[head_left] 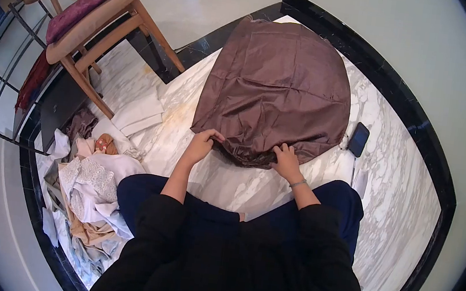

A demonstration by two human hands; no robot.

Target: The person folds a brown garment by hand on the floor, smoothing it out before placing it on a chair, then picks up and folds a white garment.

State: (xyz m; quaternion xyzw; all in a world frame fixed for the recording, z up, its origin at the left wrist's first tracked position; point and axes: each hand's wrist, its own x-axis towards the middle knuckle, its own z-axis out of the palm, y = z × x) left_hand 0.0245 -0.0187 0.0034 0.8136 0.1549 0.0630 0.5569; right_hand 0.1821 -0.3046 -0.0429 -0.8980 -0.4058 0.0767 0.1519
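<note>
A shiny brown cloth (pixel 288 65) lies spread on the marble floor in front of my crossed legs. Its far part is fairly smooth, with fold creases; the near edge is bunched and wrinkled. My left hand (pixel 203 142) grips the near left edge of this cloth, thumb and fingers closed at the hem. My right hand (pixel 287 162), with a bracelet at the wrist, has its fingers curled on the gathered near edge, right of the middle. Between the two hands the hem sags into dark folds.
A phone (pixel 358 139) lies on the floor right of the cloth. At left is a heap of white and beige garments (pixel 94 181). Behind it stand a wooden chair (pixel 95 20) with a purple cushion (pixel 85 8) and a black metal rack (pixel 5 79). Walls border the floor.
</note>
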